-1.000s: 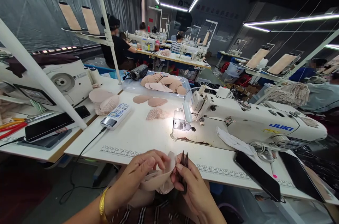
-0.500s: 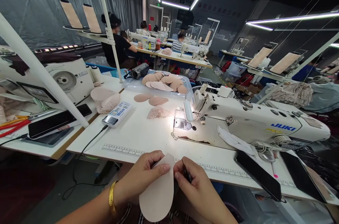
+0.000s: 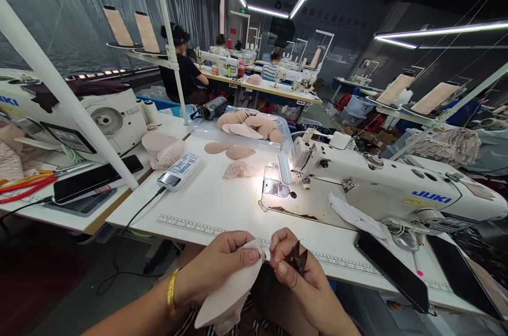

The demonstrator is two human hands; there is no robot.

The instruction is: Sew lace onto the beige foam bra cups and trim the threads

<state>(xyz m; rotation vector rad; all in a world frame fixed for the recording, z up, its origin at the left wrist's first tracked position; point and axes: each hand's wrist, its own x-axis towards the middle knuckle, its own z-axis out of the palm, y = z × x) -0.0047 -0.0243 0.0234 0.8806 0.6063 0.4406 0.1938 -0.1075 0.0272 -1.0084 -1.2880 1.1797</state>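
My left hand is closed on a beige oval fabric pad, thumb on top near its upper end. The pad is tilted, and lacy, gathered cloth shows along its lower side. My right hand is closed around small dark thread snips, whose pointed tips stick up out of the palm. Its thumb and index finger pinch close to the pad's upper end; whether a thread lies between them cannot be made out. Both hands are held at the table's front edge, before the sewing machine.
Two flat beige pads and a lacy scrap lie left of the needle. Behind them, a clear tray holds several pads. A white power bank with a cable is at left; a black phone is at right. Co-workers sit further back.
The pad has turned from upright and face-on to tilted edgeways, baring its lacy underside. My right hand has rolled so the snips' tips show. The view has shifted slightly.
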